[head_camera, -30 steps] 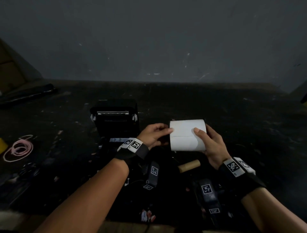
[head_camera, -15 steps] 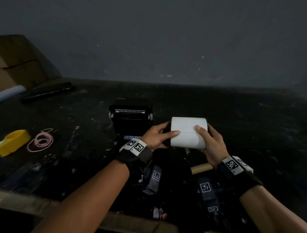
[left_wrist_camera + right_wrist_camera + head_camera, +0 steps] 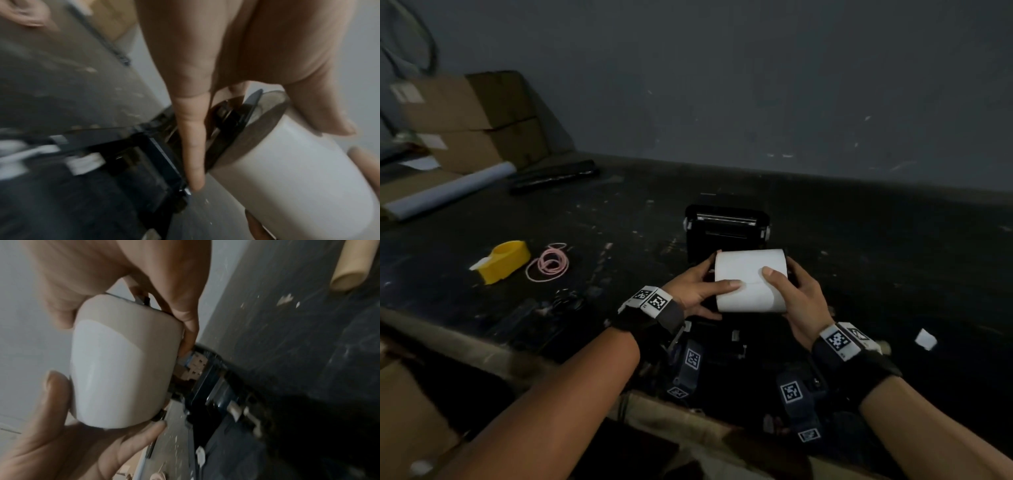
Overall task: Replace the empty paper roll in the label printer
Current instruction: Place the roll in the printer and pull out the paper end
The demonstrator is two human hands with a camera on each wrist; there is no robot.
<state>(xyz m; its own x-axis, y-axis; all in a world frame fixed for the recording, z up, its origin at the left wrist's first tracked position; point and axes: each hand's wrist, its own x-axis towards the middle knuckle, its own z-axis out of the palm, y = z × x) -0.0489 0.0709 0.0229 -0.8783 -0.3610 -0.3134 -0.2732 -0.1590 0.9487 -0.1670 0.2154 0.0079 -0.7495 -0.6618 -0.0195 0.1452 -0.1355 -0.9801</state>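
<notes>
Both hands hold a white paper roll (image 3: pixel 750 279) lying crosswise, just above the open bay of the black label printer (image 3: pixel 726 228), whose lid stands up behind. My left hand (image 3: pixel 697 291) grips the roll's left end, thumb on top. A black holder part (image 3: pixel 232 134) sits against that end, under my left fingers (image 3: pixel 192 154). On the right end my right hand (image 3: pixel 799 298) grips with the thumb over the paper roll (image 3: pixel 123 369). In the right wrist view the printer body (image 3: pixel 216 394) is close below. The empty cardboard core (image 3: pixel 347 272) lies on the table.
A yellow tape dispenser (image 3: pixel 505 260) and a pink coil (image 3: pixel 549 263) lie left of the printer. Cardboard boxes (image 3: pixel 476 116), a long white tube (image 3: pixel 448 192) and a black bar (image 3: pixel 554 176) fill the far left. A white scrap (image 3: pixel 925 339) lies at the right.
Both hands have carried the roll leftward, from beside the printer to just in front of its raised lid. The head view has turned left, showing the boxes.
</notes>
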